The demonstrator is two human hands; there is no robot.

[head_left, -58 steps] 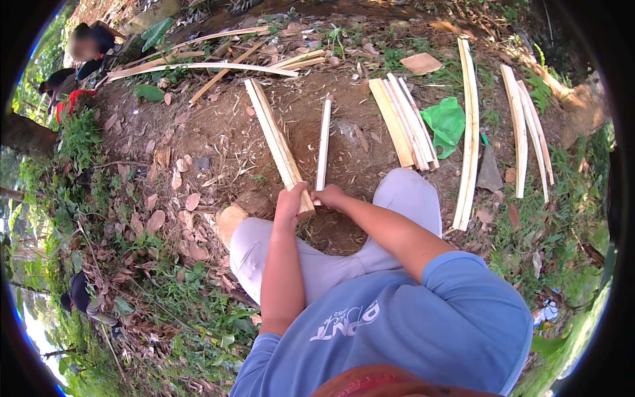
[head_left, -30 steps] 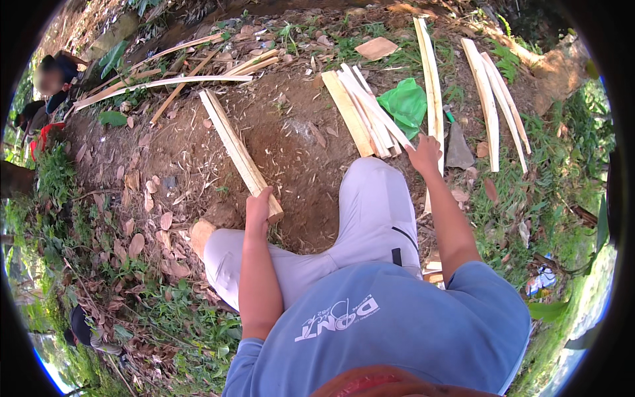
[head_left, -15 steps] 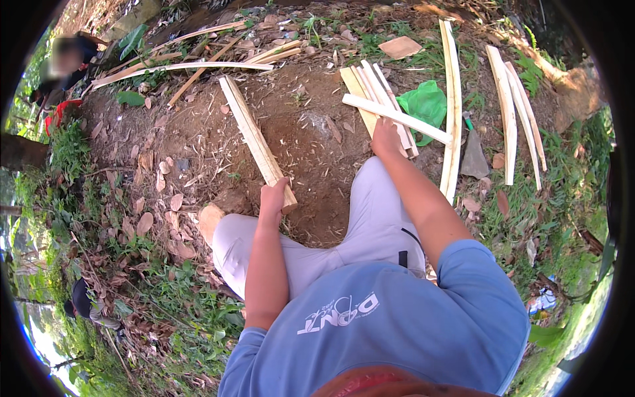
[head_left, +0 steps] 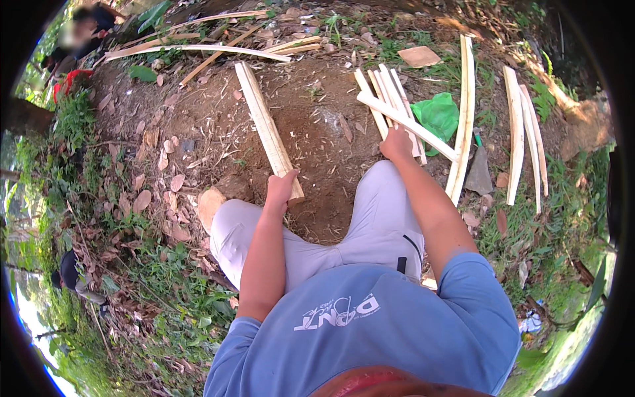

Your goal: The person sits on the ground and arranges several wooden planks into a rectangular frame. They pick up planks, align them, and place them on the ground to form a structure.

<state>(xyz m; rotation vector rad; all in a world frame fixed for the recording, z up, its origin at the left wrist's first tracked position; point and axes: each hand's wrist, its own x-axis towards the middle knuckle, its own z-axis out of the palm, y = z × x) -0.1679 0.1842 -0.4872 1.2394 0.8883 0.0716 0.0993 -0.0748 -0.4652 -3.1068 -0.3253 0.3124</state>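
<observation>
My left hand is wrapped round the near end of a long, pale split-wood piece. A seam runs down its length, and I cannot tell whether it is two strips side by side. It slants away from me over the bare soil. On the right, my right hand is closed on the near end of a pale wooden strip at the left side of a small bunch of strips. Its fingertips are partly hidden. Another strip lies crosswise over the bunch, just beyond that hand.
A green plastic bag lies right of the bunch. Beyond it are long curved strips, a grey pointed stone and more strips. Other strips lie far left. A cut log end stands by my left knee. People are at upper left.
The whole view has shifted slightly. The strip at my right hand looks narrower than before, as if turned. My left hand keeps its hold on the wood.
</observation>
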